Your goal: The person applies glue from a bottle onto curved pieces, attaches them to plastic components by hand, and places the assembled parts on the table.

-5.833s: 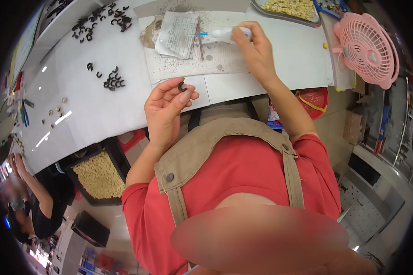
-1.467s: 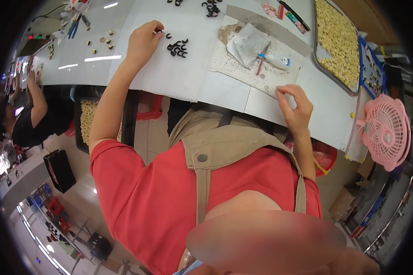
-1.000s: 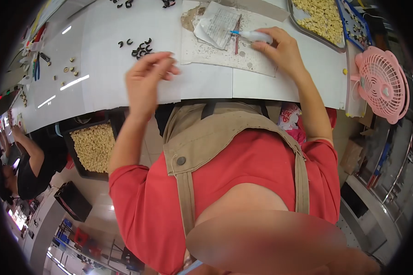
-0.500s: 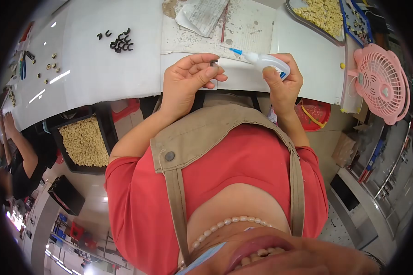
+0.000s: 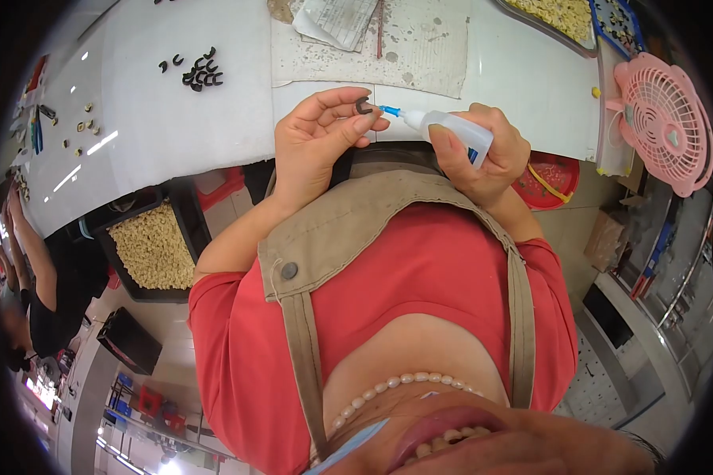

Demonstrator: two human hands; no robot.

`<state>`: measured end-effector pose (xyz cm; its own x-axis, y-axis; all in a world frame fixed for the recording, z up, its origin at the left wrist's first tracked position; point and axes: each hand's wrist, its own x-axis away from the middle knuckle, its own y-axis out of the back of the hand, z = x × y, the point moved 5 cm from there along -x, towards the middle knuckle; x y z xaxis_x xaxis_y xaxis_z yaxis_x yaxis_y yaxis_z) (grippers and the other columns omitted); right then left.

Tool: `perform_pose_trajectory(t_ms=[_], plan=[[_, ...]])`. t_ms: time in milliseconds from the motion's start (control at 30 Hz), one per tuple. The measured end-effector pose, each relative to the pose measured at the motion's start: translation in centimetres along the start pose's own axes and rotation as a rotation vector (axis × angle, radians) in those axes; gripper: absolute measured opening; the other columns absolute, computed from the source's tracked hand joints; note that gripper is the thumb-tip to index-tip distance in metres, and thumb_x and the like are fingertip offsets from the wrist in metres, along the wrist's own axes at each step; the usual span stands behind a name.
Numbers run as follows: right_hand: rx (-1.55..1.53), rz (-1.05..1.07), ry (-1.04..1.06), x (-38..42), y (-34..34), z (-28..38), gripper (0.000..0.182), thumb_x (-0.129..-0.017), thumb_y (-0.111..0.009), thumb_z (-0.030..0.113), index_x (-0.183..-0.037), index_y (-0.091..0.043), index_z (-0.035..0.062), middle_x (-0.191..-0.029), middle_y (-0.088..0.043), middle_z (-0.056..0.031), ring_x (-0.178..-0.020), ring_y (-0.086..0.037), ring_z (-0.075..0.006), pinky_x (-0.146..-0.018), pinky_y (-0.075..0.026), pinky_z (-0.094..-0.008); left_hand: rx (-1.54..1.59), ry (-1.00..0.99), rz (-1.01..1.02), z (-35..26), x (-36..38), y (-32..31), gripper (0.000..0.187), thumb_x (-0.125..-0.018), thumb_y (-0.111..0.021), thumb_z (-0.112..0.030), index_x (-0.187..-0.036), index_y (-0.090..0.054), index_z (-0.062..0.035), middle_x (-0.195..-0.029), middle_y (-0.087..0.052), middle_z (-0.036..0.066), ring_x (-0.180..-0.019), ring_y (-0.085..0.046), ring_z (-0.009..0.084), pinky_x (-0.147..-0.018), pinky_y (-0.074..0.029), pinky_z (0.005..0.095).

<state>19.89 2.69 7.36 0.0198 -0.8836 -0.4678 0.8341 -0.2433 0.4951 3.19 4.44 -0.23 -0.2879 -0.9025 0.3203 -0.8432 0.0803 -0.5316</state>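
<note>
Between thumb and forefinger, my left hand (image 5: pixel 322 134) pinches a small dark curved piece (image 5: pixel 362 105). My right hand (image 5: pixel 486 150) is wrapped round a white squeeze bottle (image 5: pixel 455 134). The bottle's blue tip (image 5: pixel 390 111) points left, right beside the curved piece; whether they touch is too small to tell. Several similar dark curved pieces (image 5: pixel 202 73) lie in a loose pile on the white table (image 5: pixel 230 119), to the left of my hands.
Beyond my hands, papers (image 5: pixel 337 22) and a thin red stick (image 5: pixel 379 30) lie on a stained sheet (image 5: pixel 420 51). A tray of yellowish pieces (image 5: pixel 558 20) and a pink fan (image 5: pixel 664 125) stand right. A black crate (image 5: pixel 184 229) and another person's arm (image 5: pixel 36 245) are left.
My right hand has moved the bottle left, bringing its blue tip up to the dark piece. The dark piece now shows more clearly in my left hand. The whole view has shifted slightly.
</note>
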Motion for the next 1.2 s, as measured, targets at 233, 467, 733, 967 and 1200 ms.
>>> perform_pose_trajectory(t_ms=[233, 467, 733, 967, 1200], plan=[[0.011, -0.003, 0.034, -0.3, -0.6, 0.6, 0.018, -0.064, -0.073, 0.011, -0.068, -0.057, 0.0039, -0.058, -0.058, -0.0054, -0.046, -0.053, -0.0129, -0.041, -0.040, -0.0224, 0.013, 0.000, 0.018, -0.1, 0.1, 0.1, 0.028, -0.077, -0.061, 0.001, -0.104, -0.052, 0.0049, -0.087, -0.061, 0.011, -0.082, -0.063, 0.0186, -0.061, -0.048, 0.0188], [0.015, -0.016, 0.021, -0.3, -0.3, 0.5, 0.019, -0.064, -0.074, 0.010, -0.067, -0.056, 0.0037, -0.058, -0.058, -0.0058, -0.046, -0.053, -0.0132, -0.041, -0.040, -0.0225, 0.004, 0.008, -0.003, -0.1, 0.2, 0.2, 0.029, -0.077, -0.061, 0.000, -0.104, -0.053, 0.0049, -0.087, -0.062, 0.012, -0.082, -0.063, 0.0193, -0.062, -0.048, 0.0192], [-0.027, -0.033, 0.016, 0.0, 0.3, 0.1, 0.018, -0.063, -0.073, 0.009, -0.067, -0.056, 0.0036, -0.057, -0.057, -0.0055, -0.045, -0.052, -0.0125, -0.041, -0.039, -0.0223, -0.016, -0.024, -0.020, 0.0, 0.1, -0.1, 0.029, -0.076, -0.062, 0.001, -0.104, -0.053, 0.0048, -0.087, -0.061, 0.011, -0.081, -0.063, 0.0195, -0.062, -0.048, 0.0189], [-0.062, 0.002, 0.014, 0.1, 0.3, 0.2, 0.017, -0.062, -0.073, 0.008, -0.065, -0.057, 0.0042, -0.055, -0.055, -0.0048, -0.043, -0.049, -0.0126, -0.039, -0.037, -0.0226, -0.030, -0.067, -0.011, 0.0, 0.1, -0.3, 0.028, -0.076, -0.062, 0.003, -0.103, -0.053, 0.0038, -0.089, -0.061, 0.012, -0.081, -0.062, 0.0180, -0.063, -0.048, 0.0201], [-0.030, -0.003, 0.031, 0.1, 0.1, 0.4, 0.016, -0.062, -0.073, 0.008, -0.064, -0.058, 0.0042, -0.054, -0.054, -0.0048, -0.043, -0.049, -0.0129, -0.039, -0.037, -0.0226, -0.031, -0.064, -0.012, 0.0, 0.2, 0.0, 0.027, -0.076, -0.061, 0.004, -0.102, -0.054, 0.0032, -0.089, -0.062, 0.012, -0.081, -0.062, 0.0187, -0.063, -0.048, 0.0205]])
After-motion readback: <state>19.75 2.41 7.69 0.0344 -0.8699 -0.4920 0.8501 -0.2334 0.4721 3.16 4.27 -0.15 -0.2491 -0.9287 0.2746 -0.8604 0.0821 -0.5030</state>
